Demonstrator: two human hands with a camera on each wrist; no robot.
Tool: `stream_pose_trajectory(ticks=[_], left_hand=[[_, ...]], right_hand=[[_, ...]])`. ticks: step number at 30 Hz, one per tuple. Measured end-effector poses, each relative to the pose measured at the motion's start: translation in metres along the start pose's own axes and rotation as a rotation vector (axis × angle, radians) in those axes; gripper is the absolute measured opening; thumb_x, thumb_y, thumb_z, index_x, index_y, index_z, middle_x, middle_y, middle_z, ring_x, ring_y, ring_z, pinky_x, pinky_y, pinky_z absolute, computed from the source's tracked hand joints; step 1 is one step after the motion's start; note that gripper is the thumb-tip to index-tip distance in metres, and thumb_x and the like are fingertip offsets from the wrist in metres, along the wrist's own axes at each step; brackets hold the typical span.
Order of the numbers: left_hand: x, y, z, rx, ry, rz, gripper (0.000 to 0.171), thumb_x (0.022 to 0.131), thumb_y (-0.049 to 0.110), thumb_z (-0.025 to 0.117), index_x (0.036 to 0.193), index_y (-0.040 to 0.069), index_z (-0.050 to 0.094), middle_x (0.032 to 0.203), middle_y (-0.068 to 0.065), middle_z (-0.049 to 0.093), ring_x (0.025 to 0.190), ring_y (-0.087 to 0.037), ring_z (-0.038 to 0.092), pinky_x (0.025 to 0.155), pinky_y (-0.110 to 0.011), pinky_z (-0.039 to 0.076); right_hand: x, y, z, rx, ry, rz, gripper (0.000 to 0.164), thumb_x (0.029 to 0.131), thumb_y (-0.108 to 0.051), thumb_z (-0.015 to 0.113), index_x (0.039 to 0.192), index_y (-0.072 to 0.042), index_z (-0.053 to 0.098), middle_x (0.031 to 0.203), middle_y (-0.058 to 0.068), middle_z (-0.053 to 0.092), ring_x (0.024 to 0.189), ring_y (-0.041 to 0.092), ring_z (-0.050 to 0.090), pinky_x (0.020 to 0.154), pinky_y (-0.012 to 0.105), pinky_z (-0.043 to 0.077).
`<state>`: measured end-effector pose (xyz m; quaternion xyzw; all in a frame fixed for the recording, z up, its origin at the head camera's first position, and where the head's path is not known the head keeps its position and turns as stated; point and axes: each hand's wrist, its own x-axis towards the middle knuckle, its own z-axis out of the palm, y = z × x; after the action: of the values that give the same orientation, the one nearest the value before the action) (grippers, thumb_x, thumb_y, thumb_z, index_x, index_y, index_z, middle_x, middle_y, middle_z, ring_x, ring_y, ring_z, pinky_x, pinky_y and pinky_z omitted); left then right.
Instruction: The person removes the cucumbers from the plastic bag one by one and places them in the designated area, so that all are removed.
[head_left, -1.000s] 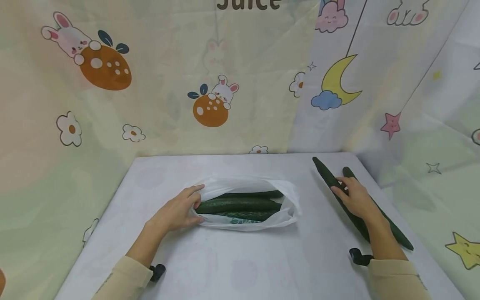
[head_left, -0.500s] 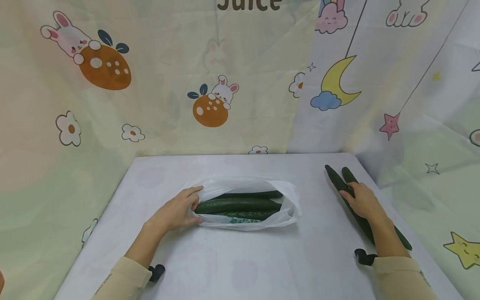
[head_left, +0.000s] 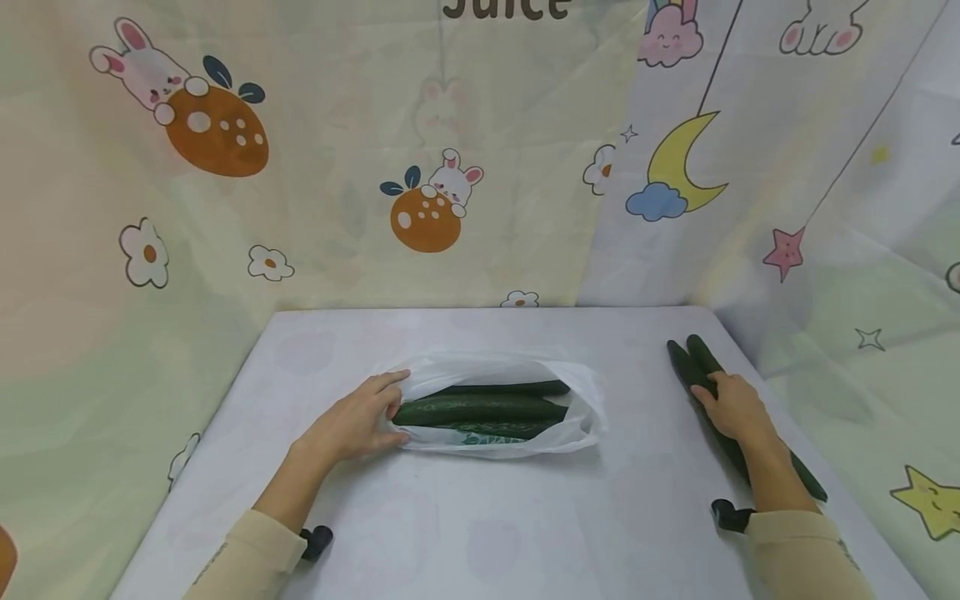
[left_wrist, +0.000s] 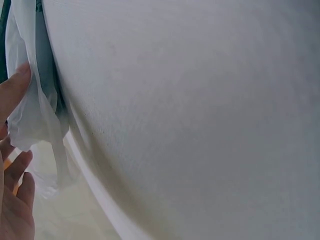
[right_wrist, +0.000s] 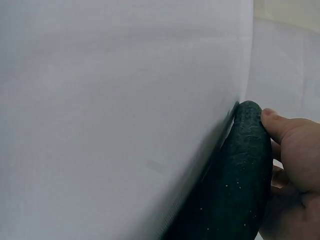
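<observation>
A white plastic bag lies on the table with its mouth spread, showing several dark green cucumbers inside. At its left end my left hand holds the rim, thumb at the near edge and fingers toward the far edge; the left wrist view shows the thumb against the thin film of the bag. On the right, two long cucumbers lie side by side. My right hand grips the nearer-left cucumber, its thumb on top, while its fingers overlap the other cucumber. In the right wrist view the thumb presses the cucumber's side.
The white-covered table extends between and in front of the hands. A printed cloth backdrop rises behind it and along both sides. A small black wrist device sticks out at the right cuff, with another at the left.
My right hand has moved right with the cucumber, bringing it up against the other one at the table's right side. The left hand and the bag have stayed in place.
</observation>
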<state>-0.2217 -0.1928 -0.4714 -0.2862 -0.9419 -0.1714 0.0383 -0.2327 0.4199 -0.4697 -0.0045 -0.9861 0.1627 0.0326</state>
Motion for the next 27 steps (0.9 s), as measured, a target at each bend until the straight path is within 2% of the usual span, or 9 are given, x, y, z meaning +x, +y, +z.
stream_pose_trajectory(ticks=[11, 18, 23, 27], left_hand=[[0.001, 0.0, 0.0, -0.02, -0.005, 0.014, 0.048, 0.079, 0.036, 0.09, 0.083, 0.02, 0.045, 0.161, -0.01, 0.042, 0.145, -0.033, 0.043, 0.092, -0.039, 0.045], [0.003, 0.0, 0.001, -0.025, -0.004, 0.021, 0.048, 0.079, 0.035, 0.09, 0.083, 0.02, 0.045, 0.161, -0.01, 0.042, 0.146, -0.034, 0.042, 0.092, -0.04, 0.045], [0.003, 0.0, 0.002, -0.031, -0.004, 0.023, 0.049, 0.078, 0.034, 0.092, 0.083, 0.02, 0.045, 0.16, -0.012, 0.043, 0.146, -0.035, 0.042, 0.101, -0.044, 0.047], [0.003, -0.001, 0.002, -0.025, 0.0, 0.024, 0.05, 0.077, 0.033, 0.092, 0.082, 0.021, 0.044, 0.159, -0.011, 0.044, 0.145, -0.035, 0.043, 0.1, -0.043, 0.047]], right_hand=[[0.007, -0.009, -0.011, -0.023, -0.052, -0.03, 0.059, 0.1, -0.019, 0.063, 0.135, 0.023, 0.04, 0.125, 0.051, 0.045, 0.114, 0.065, 0.047, 0.092, 0.072, 0.044], [0.007, -0.014, -0.027, -0.021, -0.102, -0.051, 0.069, 0.102, -0.029, 0.061, 0.137, 0.024, 0.037, 0.123, 0.049, 0.048, 0.114, 0.063, 0.049, 0.096, 0.072, 0.042], [0.007, -0.024, -0.036, -0.005, -0.092, -0.079, 0.077, 0.103, -0.039, 0.06, 0.144, 0.02, 0.034, 0.124, 0.045, 0.049, 0.114, 0.058, 0.05, 0.097, 0.071, 0.042], [0.007, -0.035, -0.041, 0.011, -0.063, -0.094, 0.081, 0.102, -0.044, 0.06, 0.147, 0.017, 0.032, 0.126, 0.044, 0.05, 0.114, 0.056, 0.051, 0.096, 0.071, 0.043]])
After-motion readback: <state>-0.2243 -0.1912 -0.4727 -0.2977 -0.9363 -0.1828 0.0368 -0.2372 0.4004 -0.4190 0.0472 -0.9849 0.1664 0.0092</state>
